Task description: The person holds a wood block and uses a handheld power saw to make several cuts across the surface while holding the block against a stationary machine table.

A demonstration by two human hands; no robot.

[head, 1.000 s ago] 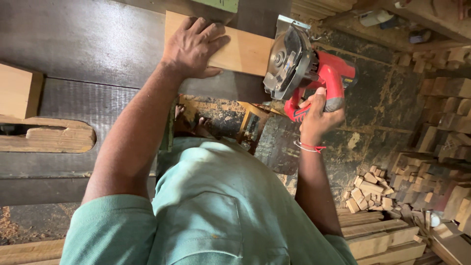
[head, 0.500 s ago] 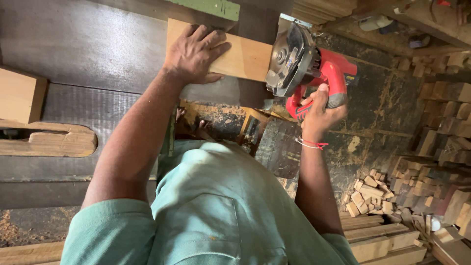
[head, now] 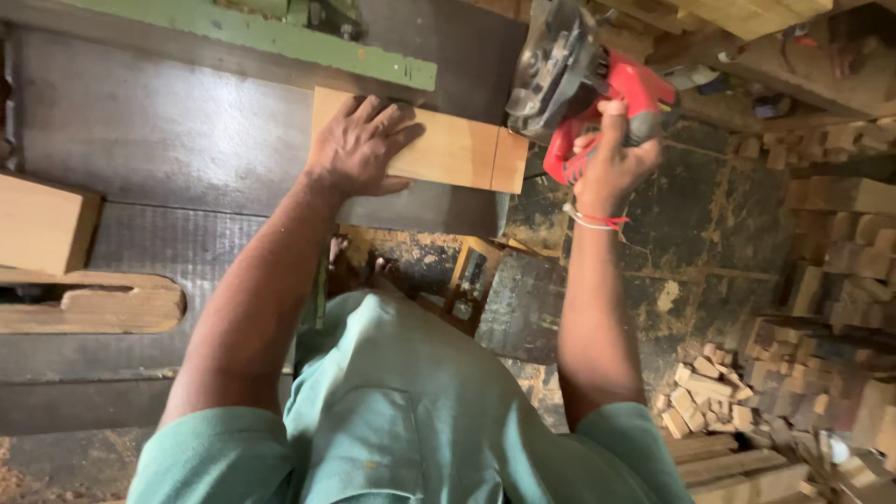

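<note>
Two hands were seen at work. The left hand (head: 359, 149), fingers spread flat, was pressed on a wooden board (head: 448, 149) on the dark metal table (head: 168, 140). At three o'clock from the board, a red circular saw (head: 583, 79) was gripped by the right hand (head: 611, 159), fingers curled around its handle.

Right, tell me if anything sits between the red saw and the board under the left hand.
Nothing visible does. The right hand holds the red circular saw just off the right end of the wooden board, which the left hand presses flat on the dark metal table. The gap between them looks open.
</note>
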